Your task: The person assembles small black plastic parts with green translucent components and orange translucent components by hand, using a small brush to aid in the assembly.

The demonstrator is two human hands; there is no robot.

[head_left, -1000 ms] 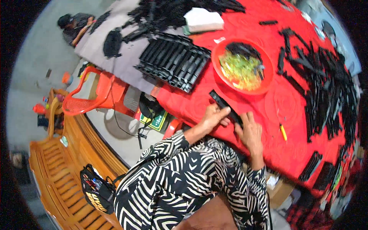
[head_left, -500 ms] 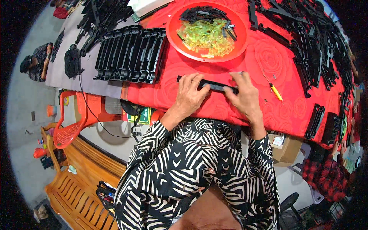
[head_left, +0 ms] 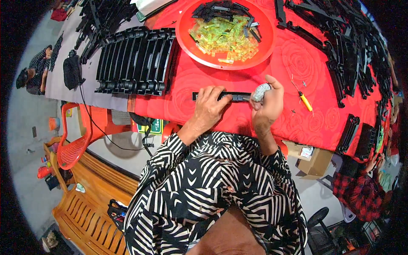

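A long, narrow black plastic part [head_left: 238, 96] lies crosswise on the red tablecloth in front of me. My left hand [head_left: 208, 106] holds it down near its left end, thumb and fingers closed on it. In my right hand [head_left: 268, 106], over the part's right end, is a rounded, speckled grey-white lump that looks like a stone [head_left: 260, 92]. Fingers wrap round the lump, and whether it touches the part I cannot tell. Beyond both hands stands a red round tray [head_left: 187, 46] with yellow-green clear pieces [head_left: 225, 38] and small black parts [head_left: 216, 10].
Left of the tray is a row of black plastic parts [head_left: 134, 63]. A heap of black strips [head_left: 344, 46] covers the table's right side. A yellow-handled screwdriver [head_left: 305, 102] lies right of my hand. Co-workers sit at far left [head_left: 38, 70] and lower right [head_left: 359, 191].
My right hand has come off the part's right end and turned upright, and the speckled lump now shows in it. My left hand stays on the part. The view has shifted slightly.
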